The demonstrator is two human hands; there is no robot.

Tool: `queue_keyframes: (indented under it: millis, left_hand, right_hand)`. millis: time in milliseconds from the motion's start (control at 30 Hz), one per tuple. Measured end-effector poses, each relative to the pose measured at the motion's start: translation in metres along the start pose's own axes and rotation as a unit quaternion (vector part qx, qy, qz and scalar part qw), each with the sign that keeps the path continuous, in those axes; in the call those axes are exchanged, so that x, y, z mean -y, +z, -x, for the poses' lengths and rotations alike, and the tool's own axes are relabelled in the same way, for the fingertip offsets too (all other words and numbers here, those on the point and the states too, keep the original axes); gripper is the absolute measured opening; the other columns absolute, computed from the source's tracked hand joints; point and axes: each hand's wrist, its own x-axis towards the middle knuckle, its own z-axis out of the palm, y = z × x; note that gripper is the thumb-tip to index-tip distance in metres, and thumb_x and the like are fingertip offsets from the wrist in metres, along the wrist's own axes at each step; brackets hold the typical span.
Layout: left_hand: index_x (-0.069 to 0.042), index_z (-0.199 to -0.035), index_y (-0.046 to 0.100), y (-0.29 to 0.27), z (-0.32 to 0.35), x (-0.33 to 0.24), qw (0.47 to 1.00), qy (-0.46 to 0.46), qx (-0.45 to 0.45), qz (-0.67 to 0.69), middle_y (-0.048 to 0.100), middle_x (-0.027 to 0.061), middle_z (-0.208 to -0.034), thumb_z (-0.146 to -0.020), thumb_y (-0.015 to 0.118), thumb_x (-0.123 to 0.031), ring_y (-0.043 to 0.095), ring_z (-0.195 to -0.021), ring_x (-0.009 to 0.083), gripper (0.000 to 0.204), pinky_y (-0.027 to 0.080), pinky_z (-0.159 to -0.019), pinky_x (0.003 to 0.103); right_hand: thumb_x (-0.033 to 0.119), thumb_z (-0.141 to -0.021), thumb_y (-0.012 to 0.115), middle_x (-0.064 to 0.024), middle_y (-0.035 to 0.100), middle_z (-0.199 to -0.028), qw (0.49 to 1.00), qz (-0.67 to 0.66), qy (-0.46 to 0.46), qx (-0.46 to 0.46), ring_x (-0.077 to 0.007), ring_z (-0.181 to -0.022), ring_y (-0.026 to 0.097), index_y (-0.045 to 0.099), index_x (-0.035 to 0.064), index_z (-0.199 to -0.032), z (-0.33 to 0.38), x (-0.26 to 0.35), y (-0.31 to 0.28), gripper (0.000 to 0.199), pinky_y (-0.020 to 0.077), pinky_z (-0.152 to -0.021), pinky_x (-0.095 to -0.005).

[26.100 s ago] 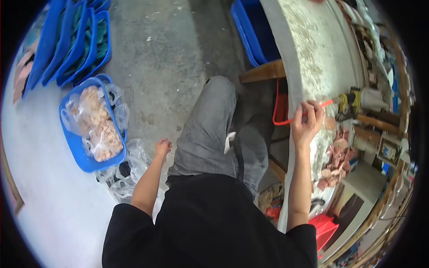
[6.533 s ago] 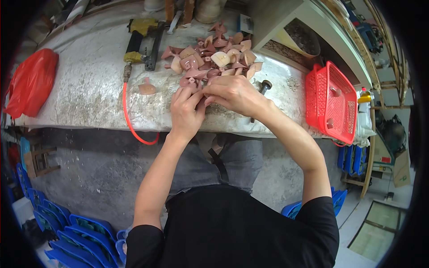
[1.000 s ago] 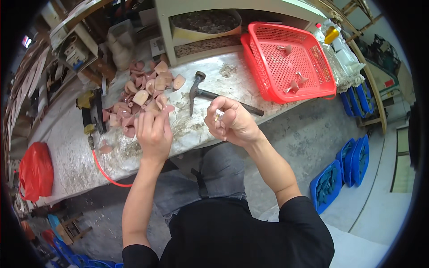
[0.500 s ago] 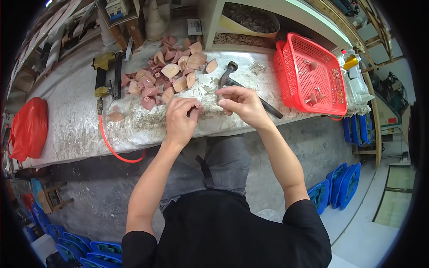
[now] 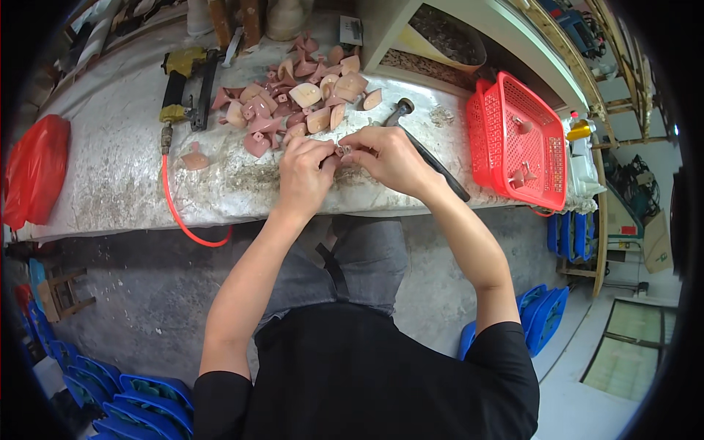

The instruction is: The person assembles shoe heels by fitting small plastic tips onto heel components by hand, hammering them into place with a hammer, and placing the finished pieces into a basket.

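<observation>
My left hand is closed on a small pink piece, mostly covered by its fingers. Opposite it, my right hand pinches a small silvery piece, whose exact kind is too small to tell. The fingertips of both hands meet over the front of the workbench, and the two pieces are together or nearly so. Just beyond lies a heap of pink and tan curved, petal-like pieces, some with small holes. A claw hammer with a dark handle rests beside my right hand. One pink piece lies alone to the left.
A yellow and black air nailer lies at left, its red hose curling over the bench edge. At right stands a red plastic basket with a few pink pieces inside. A red plastic bag sits far left; blue bins stand below.
My hands were apart and have come together, the right moving left toward the pink piece in the left. The view has shifted slightly.
</observation>
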Motion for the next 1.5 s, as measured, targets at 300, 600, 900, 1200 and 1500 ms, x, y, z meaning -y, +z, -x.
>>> queue_keyframes:
  millis: [300,600,900,1200,1500]
  left_hand:
    - [-0.001,-0.09,0.08,0.004,0.0,-0.005,1.0,-0.004,-0.016,-0.011,0.079,0.0112,-0.092,-0.077,0.085,-0.004,0.07,-0.094,0.0329,0.014,0.055,-0.086,0.043]
    - [0.001,-0.105,0.082,-0.002,-0.008,-0.022,0.997,-0.027,-0.037,0.061,0.079,0.0125,-0.092,-0.083,0.09,-0.014,0.072,-0.092,0.0275,0.028,0.057,-0.083,0.04]
    - [0.002,-0.108,0.081,0.011,0.002,-0.016,0.993,-0.004,-0.048,0.105,0.078,0.0147,-0.089,-0.085,0.088,-0.01,0.072,-0.075,0.0255,0.027,0.057,-0.071,0.036]
    - [-0.001,-0.112,0.082,-0.073,0.008,-0.03,0.983,0.029,-0.173,0.044,0.082,0.016,-0.105,-0.088,0.085,-0.004,0.078,-0.091,0.0276,0.025,0.06,-0.083,0.037]
    - [0.011,-0.125,0.075,-0.254,0.068,0.092,0.915,-0.248,-0.314,-0.047,0.082,0.0115,-0.098,-0.096,0.079,-0.003,0.075,-0.085,0.0122,0.033,0.06,-0.08,0.027]
  right_hand:
    - [0.009,-0.09,0.079,-0.0189,0.077,-0.098,0.965,0.192,-0.154,0.095,-0.0374,-0.088,0.074,0.078,0.0,-0.114,-0.022,0.014,-0.016,0.026,0.0597,-0.079,-0.044]
    - [0.015,-0.093,0.081,-0.0148,0.079,-0.106,0.981,0.08,0.118,-0.132,-0.0259,-0.093,0.077,0.071,0.0012,-0.133,0.064,-0.028,-0.057,0.043,0.0598,-0.083,-0.0375]
    - [0.02,-0.096,0.078,-0.0209,0.069,-0.106,0.964,0.213,0.13,-0.087,-0.04,-0.098,0.069,0.068,-0.0014,-0.132,0.123,-0.08,-0.054,0.043,0.0545,-0.086,-0.0469]
    - [0.035,-0.118,0.041,0.0021,0.048,-0.077,0.916,-0.197,0.271,-0.219,-0.0042,-0.049,0.042,0.055,0.0038,-0.128,0.13,0.026,-0.002,0.036,0.0363,-0.041,-0.0217]
    - [0.031,-0.119,0.041,0.0033,0.051,-0.072,0.943,-0.293,0.157,0.027,-0.0053,-0.049,0.045,0.061,0.0016,-0.128,0.024,0.108,0.075,0.037,0.0369,-0.045,-0.0228]
